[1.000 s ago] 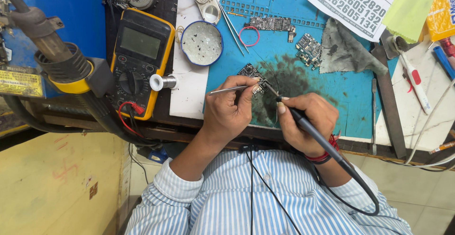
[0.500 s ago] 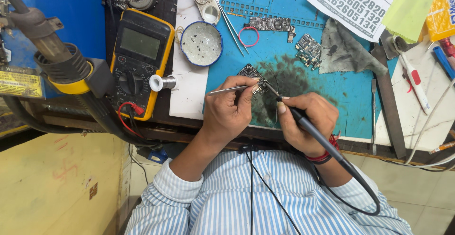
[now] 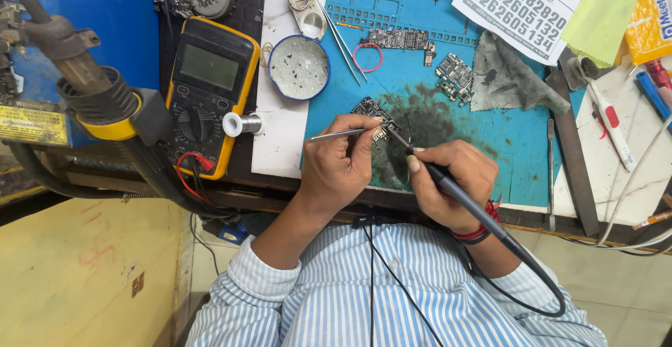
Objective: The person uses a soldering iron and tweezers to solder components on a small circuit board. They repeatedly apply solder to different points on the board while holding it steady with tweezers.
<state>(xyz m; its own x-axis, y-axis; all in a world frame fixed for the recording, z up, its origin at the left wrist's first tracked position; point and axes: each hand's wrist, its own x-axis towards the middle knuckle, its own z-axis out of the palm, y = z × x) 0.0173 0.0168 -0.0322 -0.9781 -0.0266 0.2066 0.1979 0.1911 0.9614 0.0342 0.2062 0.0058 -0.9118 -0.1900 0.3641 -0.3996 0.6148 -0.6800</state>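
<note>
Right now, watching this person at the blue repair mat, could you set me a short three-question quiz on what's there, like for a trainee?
1. True or false: the left hand holds tweezers at the small circuit board.
2. What does the right hand hold?
A. a screwdriver
B. a soldering iron with a black cord
C. a toothbrush
3. Fill in: the yellow multimeter lies to the ___ of the round blue-rimmed dish, as the head camera sees it.

Key
1. True; their tips meet the board.
2. B; its tip points at the same board.
3. left.
</note>
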